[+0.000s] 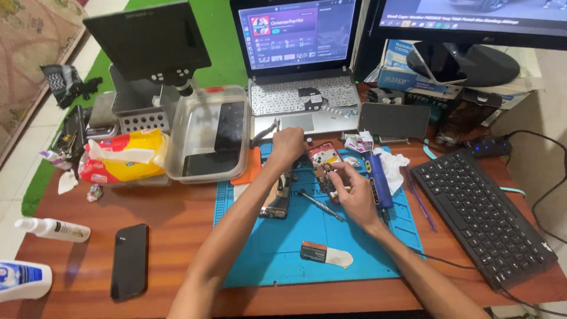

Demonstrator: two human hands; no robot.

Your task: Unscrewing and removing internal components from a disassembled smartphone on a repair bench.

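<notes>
Blue mat (277, 248) on the wooden desk (177, 218) is worked over: a small circuit board (326, 171) is pinched in the right hand (354, 192), while the left hand (287, 146) is seen closed above it, its grip's contents hidden; a screwdriver (321, 205) lies just beside

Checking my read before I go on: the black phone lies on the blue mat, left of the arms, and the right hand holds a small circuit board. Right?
Not quite. The head view shows the black phone on the bare wooden table, left of the blue mat. The right hand does hold the circuit board.
</notes>
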